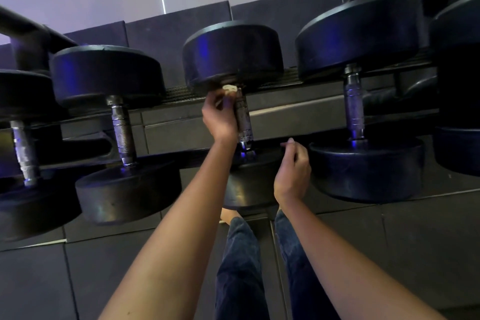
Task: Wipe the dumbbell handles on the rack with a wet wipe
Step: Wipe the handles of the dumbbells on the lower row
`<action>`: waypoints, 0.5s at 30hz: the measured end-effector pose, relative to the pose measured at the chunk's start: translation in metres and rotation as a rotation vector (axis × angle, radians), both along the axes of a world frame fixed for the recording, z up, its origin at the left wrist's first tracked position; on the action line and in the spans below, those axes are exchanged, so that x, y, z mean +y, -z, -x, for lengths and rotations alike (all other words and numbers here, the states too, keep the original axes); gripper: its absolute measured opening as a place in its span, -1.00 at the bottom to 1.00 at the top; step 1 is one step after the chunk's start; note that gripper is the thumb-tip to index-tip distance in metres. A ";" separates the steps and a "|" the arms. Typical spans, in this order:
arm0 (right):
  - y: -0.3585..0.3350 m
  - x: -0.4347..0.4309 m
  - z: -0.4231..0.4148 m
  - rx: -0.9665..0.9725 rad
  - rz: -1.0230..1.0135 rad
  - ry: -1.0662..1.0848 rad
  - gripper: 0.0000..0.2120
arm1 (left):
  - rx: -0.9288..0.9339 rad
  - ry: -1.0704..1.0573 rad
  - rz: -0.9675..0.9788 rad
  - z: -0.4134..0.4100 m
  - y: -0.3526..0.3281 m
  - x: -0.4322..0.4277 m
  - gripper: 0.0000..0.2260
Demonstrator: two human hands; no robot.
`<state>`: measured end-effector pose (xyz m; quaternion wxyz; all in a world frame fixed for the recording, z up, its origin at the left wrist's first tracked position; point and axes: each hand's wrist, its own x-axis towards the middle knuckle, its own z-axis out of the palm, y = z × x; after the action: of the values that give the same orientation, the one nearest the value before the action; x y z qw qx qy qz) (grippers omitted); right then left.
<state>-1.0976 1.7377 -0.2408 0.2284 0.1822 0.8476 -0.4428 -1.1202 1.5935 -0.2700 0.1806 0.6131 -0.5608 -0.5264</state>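
Note:
Several black dumbbells lie across a dark rack (298, 109) in front of me. The middle dumbbell (232, 53) has a knurled metal handle (243, 122). My left hand (220, 115) pinches a small white wet wipe (230, 89) against the top of that handle, just under the far weight head. My right hand (292, 169) hovers lower right by the near weight head, fingers loosely curled, holding nothing.
Neighbouring dumbbell handles stand to the left (123, 130) and right (353, 106). Another handle (24, 153) is at the far left. Dark rubber floor tiles (415, 241) lie below, and my legs (241, 267) stand close to the rack.

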 end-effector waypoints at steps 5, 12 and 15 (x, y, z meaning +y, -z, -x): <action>-0.001 0.000 0.001 -0.019 0.003 0.006 -0.69 | 0.260 -0.164 -0.448 -0.001 0.017 -0.012 -0.81; 0.000 0.001 0.001 0.006 -0.004 -0.007 -0.69 | 0.206 -0.113 -0.225 -0.005 0.007 -0.011 -0.87; 0.000 0.001 0.001 0.004 -0.004 -0.005 -0.68 | 0.046 0.240 0.179 -0.012 -0.004 -0.004 -0.89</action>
<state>-1.0985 1.7386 -0.2411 0.2272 0.1798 0.8495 -0.4410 -1.1083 1.5898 -0.2658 0.1833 0.5109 -0.6704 -0.5058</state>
